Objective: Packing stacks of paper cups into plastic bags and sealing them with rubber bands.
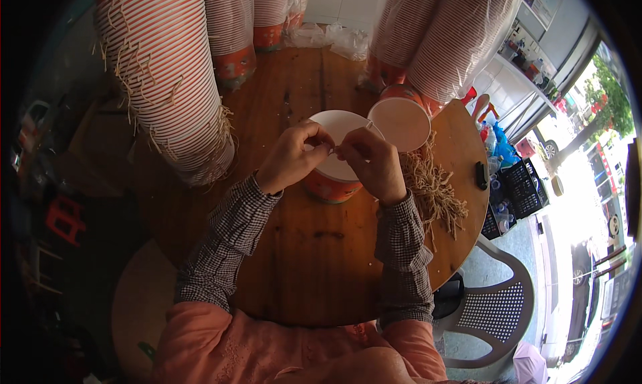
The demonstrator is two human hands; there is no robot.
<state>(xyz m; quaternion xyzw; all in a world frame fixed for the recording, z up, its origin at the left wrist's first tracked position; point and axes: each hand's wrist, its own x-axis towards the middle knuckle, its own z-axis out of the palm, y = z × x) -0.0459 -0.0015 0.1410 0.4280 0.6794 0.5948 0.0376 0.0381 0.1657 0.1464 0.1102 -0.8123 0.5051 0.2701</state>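
A paper bucket (334, 189), white inside and orange-red outside, stands upright on the round wooden table before me. Over its mouth my left hand (294, 155) and my right hand (372, 162) meet, fingertips pinched close together. Whatever they grip is too small to make out; a bit of something pale shows between the fingertips. Just behind my right hand, a second bucket (400, 124) lies tilted with its white inside toward me. To the right of my right wrist is a heap of thin tan twisted cords (435, 193).
Tall stacks of nested buckets with cords (164, 70) rise at the left; plastic-wrapped stacks (461, 36) stand at the back right. Crumpled clear plastic (348, 42) lies at the far edge. A small black object (481, 175) sits near the right edge. A grey chair (495, 310) is beside the table.
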